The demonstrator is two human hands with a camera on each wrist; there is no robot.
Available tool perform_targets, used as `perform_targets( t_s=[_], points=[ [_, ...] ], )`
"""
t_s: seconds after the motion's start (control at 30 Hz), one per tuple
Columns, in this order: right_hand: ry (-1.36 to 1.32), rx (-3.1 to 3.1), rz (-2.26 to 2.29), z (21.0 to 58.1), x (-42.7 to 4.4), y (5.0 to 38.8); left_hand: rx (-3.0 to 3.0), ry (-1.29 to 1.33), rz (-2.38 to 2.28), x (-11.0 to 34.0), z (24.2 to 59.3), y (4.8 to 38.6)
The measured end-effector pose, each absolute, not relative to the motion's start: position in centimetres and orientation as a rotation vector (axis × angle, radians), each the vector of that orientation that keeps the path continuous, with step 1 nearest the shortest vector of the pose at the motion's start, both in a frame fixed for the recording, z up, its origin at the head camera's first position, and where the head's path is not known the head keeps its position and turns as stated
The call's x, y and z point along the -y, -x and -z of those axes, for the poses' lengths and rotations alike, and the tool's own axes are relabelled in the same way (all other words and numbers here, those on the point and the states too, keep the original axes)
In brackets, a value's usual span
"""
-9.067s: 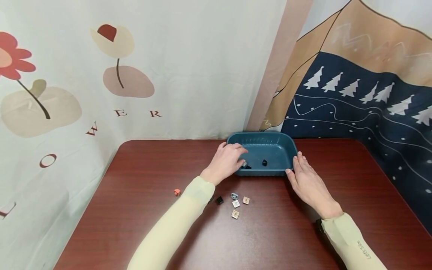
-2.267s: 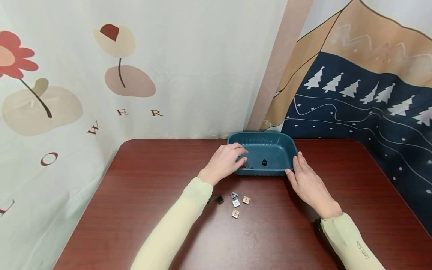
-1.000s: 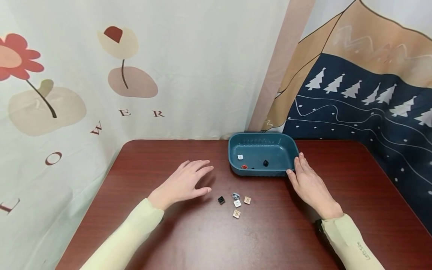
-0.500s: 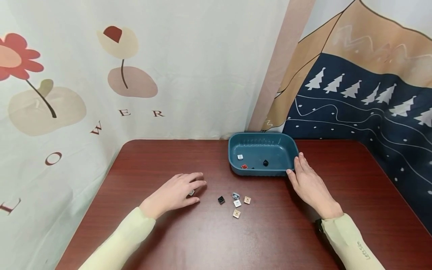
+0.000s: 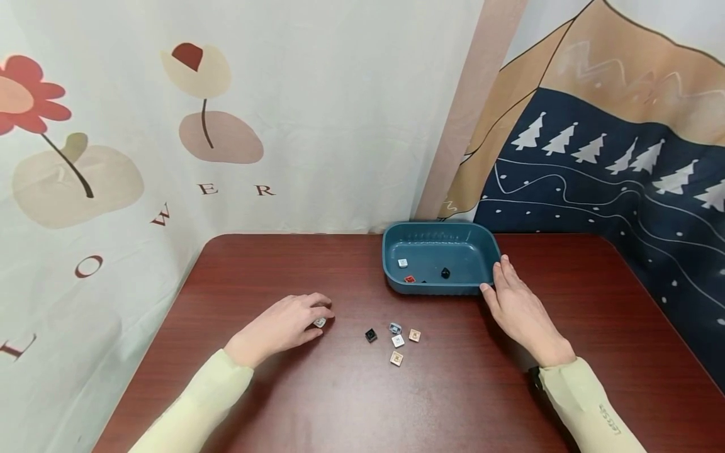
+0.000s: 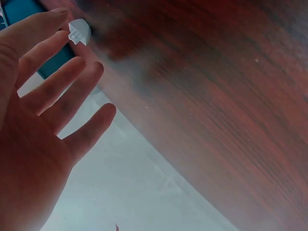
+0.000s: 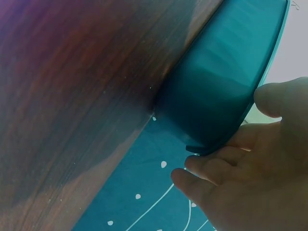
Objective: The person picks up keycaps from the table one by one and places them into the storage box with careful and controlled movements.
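Note:
My left hand (image 5: 286, 324) is low over the left part of the table, thumb and forefinger around a pale keycap (image 5: 320, 323). In the left wrist view that keycap (image 6: 80, 32) shows its underside just beyond the tips of thumb and forefinger; a firm pinch is not visible. With straight fingers, my right hand (image 5: 523, 314) rests against the right end of a teal tray (image 5: 442, 289), thumb at its near corner. Inside the tray are a white keycap (image 5: 403, 263), a red keycap (image 5: 410, 279) and a black keycap (image 5: 445, 273); the near wall hides part of the floor.
Mid-table lie a black keycap (image 5: 370, 335), a blue-grey keycap (image 5: 395, 328), a white keycap (image 5: 398, 340) and two beige keycaps (image 5: 415, 335), one nearer the front. Behind the wooden table (image 5: 453, 390) hangs a printed curtain (image 5: 340, 126).
The orange-red keycap has left the table's left side; a red one now shows in the tray. My left hand moved from the tray to the pale keycap, its fingers closing in. My right hand stayed.

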State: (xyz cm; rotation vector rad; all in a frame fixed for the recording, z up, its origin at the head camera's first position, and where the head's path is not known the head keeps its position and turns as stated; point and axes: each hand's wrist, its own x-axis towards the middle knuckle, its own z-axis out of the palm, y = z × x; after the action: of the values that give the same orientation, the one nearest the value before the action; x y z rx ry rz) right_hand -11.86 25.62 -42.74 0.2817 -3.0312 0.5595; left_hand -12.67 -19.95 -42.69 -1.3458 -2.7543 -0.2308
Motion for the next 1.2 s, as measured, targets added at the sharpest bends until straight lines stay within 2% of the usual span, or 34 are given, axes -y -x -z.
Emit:
perform_targets(
  t_s=[1.2],
  points=[
    [-0.291, 3.018, -0.548, 42.94, -25.69, 11.95, 2.658, 1.391, 0.305, 20.01, 43.21, 12.18]
  ],
)
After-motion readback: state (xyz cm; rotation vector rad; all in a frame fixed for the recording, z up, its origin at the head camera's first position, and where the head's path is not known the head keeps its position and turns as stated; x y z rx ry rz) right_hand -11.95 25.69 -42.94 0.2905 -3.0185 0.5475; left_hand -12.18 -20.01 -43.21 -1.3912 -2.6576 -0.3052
